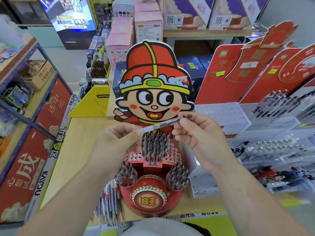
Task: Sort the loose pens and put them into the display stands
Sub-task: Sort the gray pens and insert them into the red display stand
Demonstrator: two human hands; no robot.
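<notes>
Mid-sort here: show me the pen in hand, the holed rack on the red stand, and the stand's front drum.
pen (162,124), head view, on the clear barrel at mid-length.
holed rack (173,153), head view, on its right side where the holes are vacant.
front drum (149,200), head view, on its gold emblem.

pen (162,124): clear, dark-tipped, nearly level, just above your stand
stand (146,166): red, upright pens (153,145) filling middle holes, both cups

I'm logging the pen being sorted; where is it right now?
In the head view, the pen is at centre, pinched at its ends by the left hand and right hand, in front of the cartoon display stand.
</notes>
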